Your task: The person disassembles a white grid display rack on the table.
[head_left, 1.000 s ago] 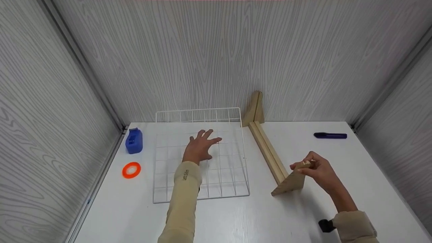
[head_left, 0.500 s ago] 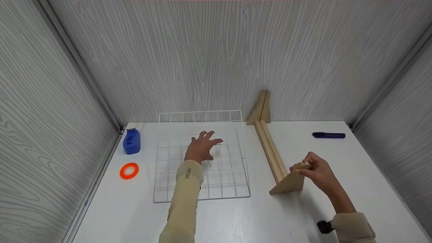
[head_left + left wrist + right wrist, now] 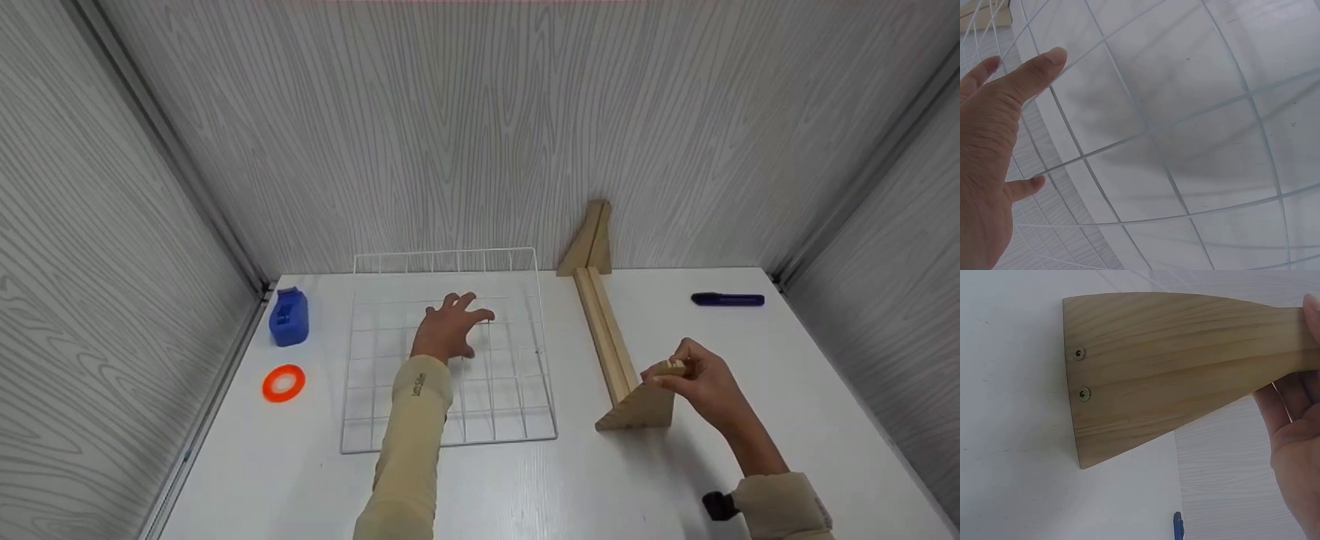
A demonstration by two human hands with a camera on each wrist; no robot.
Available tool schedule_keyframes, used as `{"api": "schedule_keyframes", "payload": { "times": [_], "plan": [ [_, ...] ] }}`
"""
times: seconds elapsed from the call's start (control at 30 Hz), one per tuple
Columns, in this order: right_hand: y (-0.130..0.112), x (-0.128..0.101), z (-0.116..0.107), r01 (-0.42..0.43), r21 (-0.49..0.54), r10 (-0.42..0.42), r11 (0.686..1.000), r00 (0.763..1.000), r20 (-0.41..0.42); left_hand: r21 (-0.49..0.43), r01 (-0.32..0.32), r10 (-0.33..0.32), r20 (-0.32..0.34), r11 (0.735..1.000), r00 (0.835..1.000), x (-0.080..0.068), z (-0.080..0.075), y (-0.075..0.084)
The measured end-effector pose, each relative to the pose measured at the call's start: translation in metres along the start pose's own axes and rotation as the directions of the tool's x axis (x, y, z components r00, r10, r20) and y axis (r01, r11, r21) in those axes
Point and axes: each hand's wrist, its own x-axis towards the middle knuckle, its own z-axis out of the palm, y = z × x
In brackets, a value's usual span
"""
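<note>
Head view: the white wire rack lies flat on the table, left hand spread flat on it. Right hand pinches the wooden stand beside it; hold firmly, move it slowly.

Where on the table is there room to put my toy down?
The white table is bare along the near edge, below the wire rack. It is also bare between the wooden frame and the purple marker. The left side is crowded with the blue tape dispenser and the orange tape roll.
</note>
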Motion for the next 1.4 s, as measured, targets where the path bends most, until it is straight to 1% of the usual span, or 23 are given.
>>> {"api": "schedule_keyframes", "payload": {
  "times": [0.1,0.23,0.33,0.53,0.63,0.77,0.9,1.0,1.17,1.27,1.4],
  "plan": [
    [0.000,0.001,0.000,0.003,-0.012,-0.003,1.000,1.000,-0.004,-0.003,0.005,-0.005,0.021,1.000,1.000,0.003,0.000,0.000],
    [0.002,0.001,0.001,-0.010,0.004,0.010,1.000,1.000,-0.008,-0.010,0.004,-0.003,0.052,1.000,0.999,0.006,-0.001,0.001],
    [0.004,0.001,0.001,0.004,0.043,-0.004,0.999,1.000,0.003,-0.026,0.007,-0.005,0.065,1.000,0.998,0.008,0.000,0.000],
    [0.010,0.002,0.000,0.060,0.108,-0.065,0.992,0.997,0.042,-0.043,0.026,-0.023,0.082,0.999,0.996,0.009,0.003,-0.001],
    [0.011,0.003,-0.001,0.070,0.099,-0.076,0.993,0.995,0.060,-0.041,0.027,-0.023,0.091,0.999,0.996,0.009,0.004,-0.001],
    [0.011,0.005,-0.003,0.055,0.057,-0.058,0.997,0.997,0.055,-0.043,0.028,-0.024,0.097,0.999,0.995,0.009,0.006,-0.003],
    [0.010,0.007,-0.005,0.039,0.044,-0.041,0.998,0.998,0.053,-0.055,0.035,-0.030,0.097,0.998,0.995,0.010,0.010,-0.005],
    [0.010,0.008,-0.005,0.045,0.047,-0.048,0.998,0.997,0.058,-0.059,0.034,-0.029,0.087,0.998,0.996,0.011,0.013,-0.007],
    [0.012,0.007,-0.005,0.069,0.048,-0.071,0.996,0.996,0.053,-0.057,0.014,-0.010,0.070,0.998,0.998,0.012,0.018,-0.008],
    [0.014,0.006,-0.005,0.080,0.055,-0.083,0.995,0.995,0.061,-0.053,0.003,0.001,0.083,0.999,0.997,0.012,0.020,-0.007],
    [0.015,0.003,-0.005,0.061,0.072,-0.066,0.996,0.995,0.073,-0.042,0.000,0.005,0.123,0.999,0.992,0.011,0.019,-0.005]
  ]
}}
